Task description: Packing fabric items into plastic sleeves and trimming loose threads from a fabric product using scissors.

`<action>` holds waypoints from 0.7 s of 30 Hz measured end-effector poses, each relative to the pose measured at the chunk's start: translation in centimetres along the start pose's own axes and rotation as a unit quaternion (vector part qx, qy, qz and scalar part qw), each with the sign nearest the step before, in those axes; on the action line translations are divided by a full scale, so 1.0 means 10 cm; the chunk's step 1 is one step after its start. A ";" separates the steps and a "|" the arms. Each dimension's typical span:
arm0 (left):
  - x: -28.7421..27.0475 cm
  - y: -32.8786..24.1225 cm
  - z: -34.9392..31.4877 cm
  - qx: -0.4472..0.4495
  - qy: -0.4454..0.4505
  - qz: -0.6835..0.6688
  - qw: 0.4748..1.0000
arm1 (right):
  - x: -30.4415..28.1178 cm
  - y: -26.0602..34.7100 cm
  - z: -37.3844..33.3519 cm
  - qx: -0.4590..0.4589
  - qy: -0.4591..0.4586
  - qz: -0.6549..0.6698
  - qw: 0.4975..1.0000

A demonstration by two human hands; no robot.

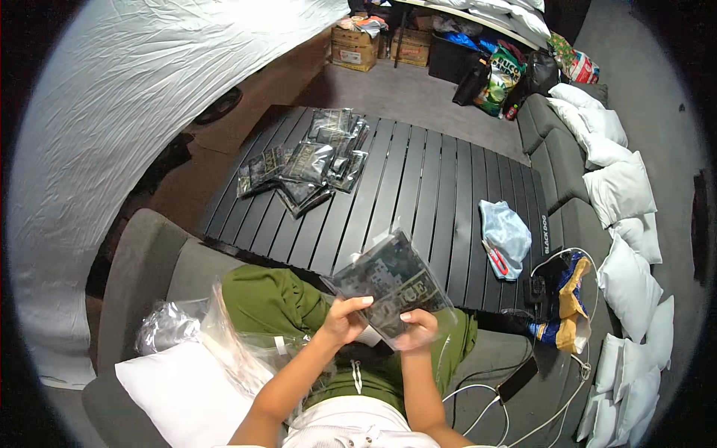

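Note:
Between my two hands, over my lap, is a dark camouflage-patterned flat item in a clear plastic sleeve point(388, 280), tilted with its top edge away from me. My left hand point(347, 319) is closed on its lower left edge, thumb on top. At the lower right edge my right hand point(417, 328) grips it the same way, fingers behind the plastic. A pile of similar dark packets in clear plastic point(306, 164) lies on the far left of the slatted black table point(388, 172). Loose clear plastic bags point(231, 336) rest beside my left forearm.
On the table's right lie a light blue cloth or bag point(506, 228) and red-handled scissors point(496, 260). A phone point(517, 379) with white cables is on the sofa at my right, near a blue-and-yellow snack bag point(573, 306). White pillows point(624, 194) line the right side; cardboard boxes point(355, 51) stand behind.

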State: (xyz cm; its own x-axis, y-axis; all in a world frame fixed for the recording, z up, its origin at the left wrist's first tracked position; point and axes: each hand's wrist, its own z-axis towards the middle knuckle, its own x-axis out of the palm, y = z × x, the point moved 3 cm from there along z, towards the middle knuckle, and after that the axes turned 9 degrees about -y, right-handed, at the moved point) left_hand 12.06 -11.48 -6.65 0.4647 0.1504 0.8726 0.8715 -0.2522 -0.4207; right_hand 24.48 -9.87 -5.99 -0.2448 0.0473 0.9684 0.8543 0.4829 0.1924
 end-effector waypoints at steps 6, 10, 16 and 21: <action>0.08 0.09 0.04 -0.018 -0.057 -0.065 0.996 | 0.03 -0.04 -0.02 -0.009 -0.061 0.003 0.998; 0.09 0.09 0.02 0.000 -0.045 -0.041 0.998 | 0.03 -0.08 -0.02 0.005 -0.067 0.040 0.997; 0.20 0.11 -0.02 0.016 -0.043 -0.006 0.999 | 0.07 -0.05 -0.02 -0.054 -0.137 0.002 0.989; 0.19 0.09 -0.01 0.019 -0.032 -0.022 0.999 | 0.13 -0.05 0.04 -0.066 -0.204 -0.076 0.974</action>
State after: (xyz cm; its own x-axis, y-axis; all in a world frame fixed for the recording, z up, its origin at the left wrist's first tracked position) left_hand 13.69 -11.53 -5.32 0.4334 0.2219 0.8734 0.8962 -0.2085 -0.3917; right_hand 23.56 -9.65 -4.84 -0.5110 0.3404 0.7893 0.8394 0.3953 0.3730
